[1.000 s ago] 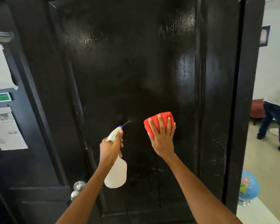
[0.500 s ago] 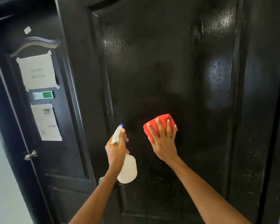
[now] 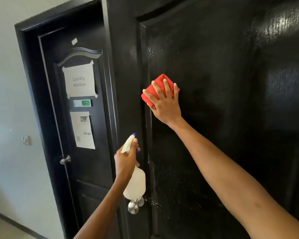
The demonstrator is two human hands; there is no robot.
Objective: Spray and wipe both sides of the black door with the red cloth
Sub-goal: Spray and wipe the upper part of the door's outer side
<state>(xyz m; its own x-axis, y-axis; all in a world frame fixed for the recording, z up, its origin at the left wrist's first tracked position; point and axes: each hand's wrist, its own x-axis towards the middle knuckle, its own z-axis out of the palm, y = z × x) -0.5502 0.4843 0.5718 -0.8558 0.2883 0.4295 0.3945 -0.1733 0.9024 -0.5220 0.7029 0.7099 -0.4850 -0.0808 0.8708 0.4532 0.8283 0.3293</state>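
The glossy black door (image 3: 223, 118) fills the right of the view, with wet droplets low on its panel. My right hand (image 3: 164, 102) lies flat with spread fingers, pressing the folded red cloth (image 3: 158, 87) against the door's left panel edge. My left hand (image 3: 126, 161) grips the neck of a white spray bottle (image 3: 135, 185) with a blue nozzle, held just left of the door's edge above the silver door knob (image 3: 134, 206).
A second black door (image 3: 62, 135) stands behind to the left, closed, with a "Laundry Machine" sign (image 3: 79, 81), a printed sheet and a silver handle (image 3: 65, 160). A grey wall (image 3: 7, 100) with a switch is at the far left.
My view has swung left, bringing the laundry door fully in. The right hand slid the cloth up and left toward the panel edge. The bottle has dropped lower, near the knob.
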